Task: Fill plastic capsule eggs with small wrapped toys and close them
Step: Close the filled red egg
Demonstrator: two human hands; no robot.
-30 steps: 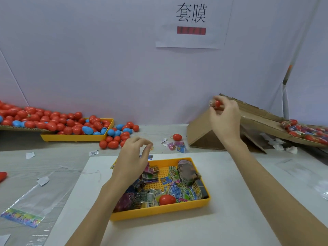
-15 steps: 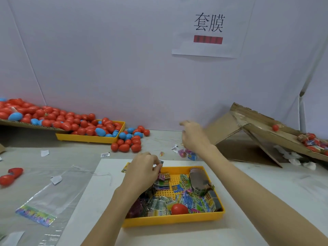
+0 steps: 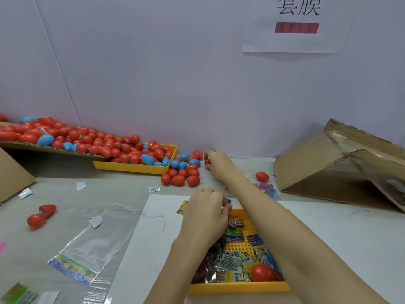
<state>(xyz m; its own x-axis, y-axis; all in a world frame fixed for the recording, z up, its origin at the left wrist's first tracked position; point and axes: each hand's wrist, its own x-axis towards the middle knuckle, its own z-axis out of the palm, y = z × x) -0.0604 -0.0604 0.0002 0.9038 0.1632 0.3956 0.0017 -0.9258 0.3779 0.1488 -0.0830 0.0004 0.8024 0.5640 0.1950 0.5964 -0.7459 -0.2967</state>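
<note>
Far left on the worktop [image 3: 65,194], two red eggs [image 3: 41,215] lie loose near the clear bags [image 3: 94,244]; a careless sweep of my forearm could send them rolling off. Behind them the cardboard ramp spills red and blue capsule eggs [image 3: 92,141] into the far yellow tray [image 3: 135,168], and a loose heap [image 3: 184,172] has already run over onto the worktop beside it.

My left hand [image 3: 206,218] hovers over the near tray [image 3: 238,288], fingers curled at the wrapped toys [image 3: 234,260]; I cannot tell whether it actually has one. If it grabs two, or a slippery wrapper skids free, the egg won't close cleanly.

My right hand [image 3: 219,165] reaches across, fingers pinching a small red egg [image 3: 207,161] at the heap's edge. Knocking its neighbours would probably scatter them. My crossed arm also hides part of the toy tray, so I could snag its rim when pulling back.
</note>
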